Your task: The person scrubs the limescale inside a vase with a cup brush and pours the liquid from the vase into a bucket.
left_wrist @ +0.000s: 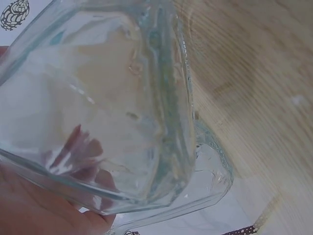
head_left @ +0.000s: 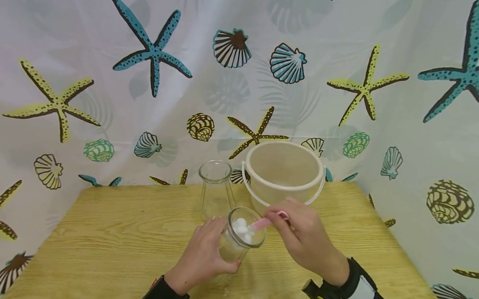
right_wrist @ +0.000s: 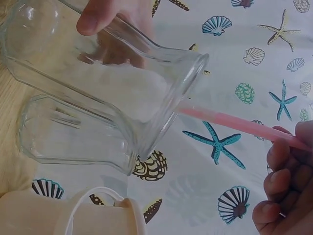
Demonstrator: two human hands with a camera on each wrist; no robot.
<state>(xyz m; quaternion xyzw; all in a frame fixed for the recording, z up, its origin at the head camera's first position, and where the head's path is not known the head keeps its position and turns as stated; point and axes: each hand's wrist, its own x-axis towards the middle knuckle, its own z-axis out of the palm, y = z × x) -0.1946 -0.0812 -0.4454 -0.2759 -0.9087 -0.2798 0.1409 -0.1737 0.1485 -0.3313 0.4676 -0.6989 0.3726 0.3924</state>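
My left hand (head_left: 206,250) grips a clear glass jar (head_left: 229,250) around its side and holds it tilted, mouth toward the right. In the left wrist view the jar's base (left_wrist: 98,107) fills much of the picture. My right hand (head_left: 306,232) holds the pink handle of a bottle brush (head_left: 262,223) between thumb and fingers. The brush's white, lumpy, soft head (right_wrist: 137,90) is inside the jar near its neck, seen through the glass in the right wrist view.
A second clear glass jar (head_left: 216,194) stands upright just behind the held one. To its right is a cream bucket (head_left: 273,194) with its handle hanging down in front. A wooden table (head_left: 117,239) lies below, with a shell-and-starfish patterned cloth (head_left: 203,92) behind and at the sides.
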